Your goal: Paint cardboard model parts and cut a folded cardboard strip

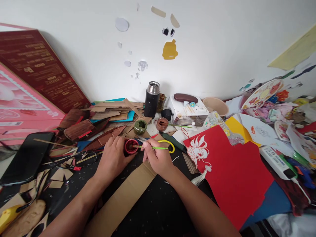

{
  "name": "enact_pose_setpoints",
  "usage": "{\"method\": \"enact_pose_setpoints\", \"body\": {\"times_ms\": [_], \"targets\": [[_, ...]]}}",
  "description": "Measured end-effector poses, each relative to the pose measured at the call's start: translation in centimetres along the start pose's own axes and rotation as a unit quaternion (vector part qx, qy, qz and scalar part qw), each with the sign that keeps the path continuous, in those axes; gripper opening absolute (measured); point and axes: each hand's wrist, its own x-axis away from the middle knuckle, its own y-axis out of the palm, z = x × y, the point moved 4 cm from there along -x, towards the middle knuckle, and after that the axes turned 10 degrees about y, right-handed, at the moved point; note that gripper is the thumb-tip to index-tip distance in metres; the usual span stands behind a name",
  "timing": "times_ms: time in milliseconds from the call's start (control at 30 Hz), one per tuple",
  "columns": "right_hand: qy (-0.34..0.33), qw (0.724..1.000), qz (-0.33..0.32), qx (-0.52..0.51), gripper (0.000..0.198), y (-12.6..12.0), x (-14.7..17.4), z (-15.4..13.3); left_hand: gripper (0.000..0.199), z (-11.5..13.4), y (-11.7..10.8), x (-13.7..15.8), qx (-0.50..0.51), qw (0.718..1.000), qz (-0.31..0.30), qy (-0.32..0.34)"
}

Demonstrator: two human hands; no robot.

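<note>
My left hand [113, 154] is closed around the side of a small red paint jar [131, 146] that stands on the black tabletop. Between the fingers of my right hand [156, 157] is a thin paintbrush [161, 148] with a bright green handle, its tip pointing left into the jar's mouth. Beneath my right hand and between my forearms lies a long cardboard strip [128, 197]. Yellow-handled scissors [173, 147] lie just beyond my right hand, partly hidden by it. A jar of green paint [140, 126] and a jar of brown paint [162, 123] stand behind.
A black flask [151, 100] stands upright near the wall beside stacked cardboard pieces [111, 110]. Red paper [229, 168] covers much of the right side. On the left are a phone [26, 158], cardboard scraps [58, 176] and a yellow tool [8, 217].
</note>
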Motion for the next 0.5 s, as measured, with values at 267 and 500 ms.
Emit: {"method": "enact_pose_setpoints", "body": {"times_ms": [267,500], "targets": [[-0.030,0.998,0.001,0.056,0.033,0.65,-0.04,-0.45,0.028,0.25,-0.15,-0.10,-0.004,1.000,0.010,0.007],[-0.015,0.999,-0.030,0.040,0.034,0.80,0.65,-0.20,0.031,-0.08,0.06,-0.02,-0.001,1.000,-0.002,-0.005]]}}
